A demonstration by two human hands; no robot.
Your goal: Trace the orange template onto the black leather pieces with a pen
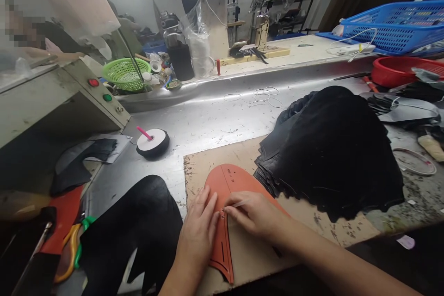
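Note:
An orange-red pattern template (225, 176) with slots and printed marks lies on a cardboard sheet (197, 159). My left hand (199, 222) rests on its left part with fingers stretched out, pressing it down. In my right hand (255, 212), thumb and fingers pinch a thin pale pen-like stick (240, 203). Its lower end meets the template close to a small hole, beside my left fingertips. Some black edging shows along the template's lower border; what lies underneath is mostly hidden. A large stack of black leather pieces (333, 152) sits just right of the template. More black leather pieces (138, 226) lie left of my left hand.
Orange-and-green-handled scissors (71, 252) lie at lower left, near a black tape roll (154, 142) with a pink stick in it. Green basket (123, 74), blue crate (398, 32) and red basin (398, 71) stand farther back. Behind is a sewing machine (215, 32); another person sits at far left.

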